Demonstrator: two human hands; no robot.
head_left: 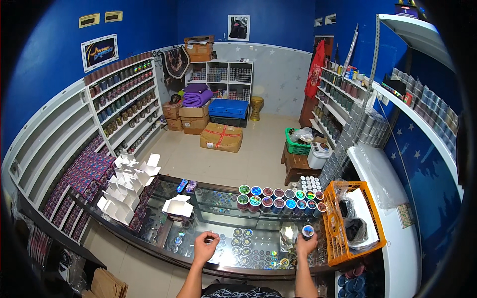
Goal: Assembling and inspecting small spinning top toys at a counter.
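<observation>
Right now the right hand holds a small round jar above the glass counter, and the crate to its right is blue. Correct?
Not quite. The head view shows the right hand holding the small round jar above the glass counter, but the crate is orange.

White open boxes (130, 185) stacked at the counter's left end, one more (177, 205) alone on the glass left of centre; two small blue packets (186, 186) at the back edge; a row of round tins with shiny multicoloured lids (278, 197) along the back edge toward the right, one such tin (308, 231) in the right hand (305, 243). On the floor, a brown carton with red tape (221, 137), plain cartons (194, 118) by the back wall, two more (199, 48) atop the white shelf. On the blue walls: dark poster (100, 52), two yellow plaques (101, 19), a dark picture (239, 27).
</observation>
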